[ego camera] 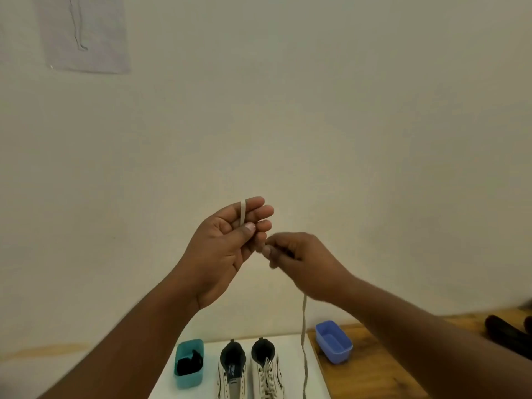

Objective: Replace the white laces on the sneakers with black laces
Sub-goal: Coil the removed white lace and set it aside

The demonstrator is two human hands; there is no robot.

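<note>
Both hands are raised in front of the wall with a white lace [304, 341] between them. My left hand [224, 249] pins the lace's upper end under its thumb, across the fingers. My right hand [299, 260] pinches the lace just beside it, and the rest hangs straight down past the table. Below, two white sneakers stand side by side on a white mat [290, 344]: the left sneaker [232, 370] has no lace, the right sneaker [266, 370] is laced in white. A teal bin [189, 365] left of them holds black laces [188, 364].
An empty blue bin [334, 345] sits on the wooden table [374, 370] to the right of the mat. A dark object [509, 332] lies at the far right edge. A sheet of paper [86, 33] hangs on the wall, upper left.
</note>
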